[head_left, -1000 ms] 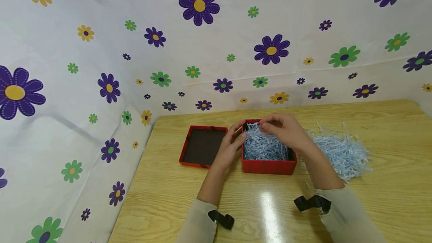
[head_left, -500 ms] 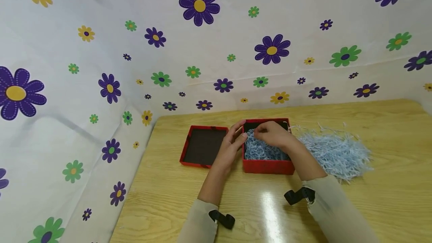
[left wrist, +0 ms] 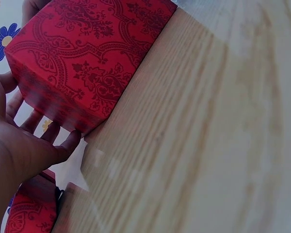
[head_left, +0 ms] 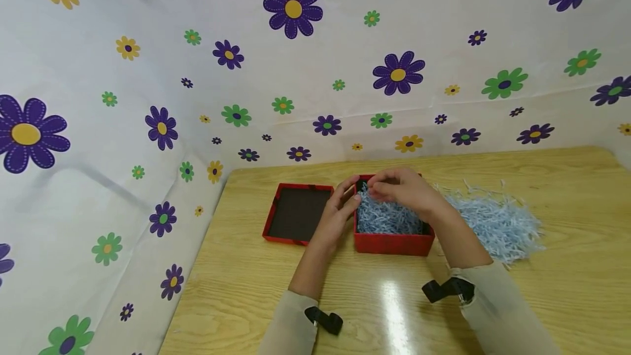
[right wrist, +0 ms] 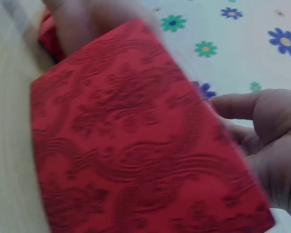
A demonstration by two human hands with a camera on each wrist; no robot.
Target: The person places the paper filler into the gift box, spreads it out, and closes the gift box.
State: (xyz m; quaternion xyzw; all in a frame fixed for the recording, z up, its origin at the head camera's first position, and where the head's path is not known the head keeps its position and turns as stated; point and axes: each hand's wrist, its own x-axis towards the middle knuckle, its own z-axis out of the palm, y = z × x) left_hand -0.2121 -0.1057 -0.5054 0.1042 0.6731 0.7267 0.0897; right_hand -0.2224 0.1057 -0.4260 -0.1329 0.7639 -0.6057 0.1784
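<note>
A red box [head_left: 393, 244], covered in a darker scroll pattern, stands uncovered on the table with light-blue shredded paper [head_left: 391, 219] inside. My left hand [head_left: 337, 215] rests against the box's left side; its thumb is near the rim and the fingers spread down the wall in the left wrist view. Over the far part of the box is my right hand [head_left: 406, 193], fingers bent and fingertips low over the paper near the left rim. In the right wrist view the red wall hides part of those fingers; I cannot tell whether they pinch any strands.
The red lid [head_left: 298, 215], its black inside facing up, lies left of the box, close to my left forearm. A loose heap of light-blue paper shreds [head_left: 508, 229] lies to the right on the wooden table [head_left: 236, 289]. Behind hangs a flowered sheet [head_left: 315, 59].
My right hand dipped into the paper half a second ago and has since risen slightly. The paper sits higher and looser than it did then. My left hand has kept its place.
</note>
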